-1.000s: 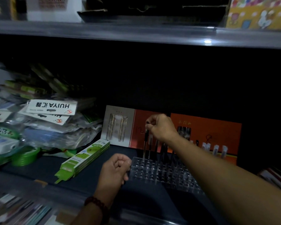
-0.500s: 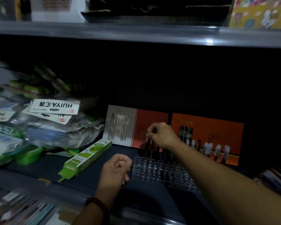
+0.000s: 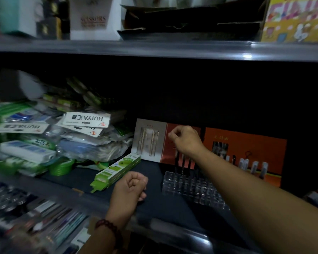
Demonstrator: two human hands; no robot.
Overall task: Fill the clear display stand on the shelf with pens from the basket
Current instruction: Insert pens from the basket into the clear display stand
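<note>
The clear display stand (image 3: 193, 187) sits on the dark shelf, right of centre. A few dark pens (image 3: 182, 163) stand upright in its back-left holes. My right hand (image 3: 186, 141) hovers just above their tops with curled fingers, and no pen shows between them. My left hand (image 3: 129, 188) is a closed fist holding nothing, resting on the shelf left of the stand, with a bead bracelet (image 3: 106, 226) on the wrist. Blurred pens (image 3: 50, 220) lie at the lower left below the shelf edge; the basket itself cannot be made out.
Two orange display cards (image 3: 246, 142) lean behind the stand, with more pens (image 3: 253, 165) before the right one. A green flat pack (image 3: 117, 169) lies left of my fist. Bagged goods (image 3: 66, 142) pile at the left. An upper shelf (image 3: 154, 49) overhangs.
My right hand lowered a pen into the stand's back-left corner, then rose a little with its fingers off the pen. The left fist stayed put. The view tilted up slightly.
</note>
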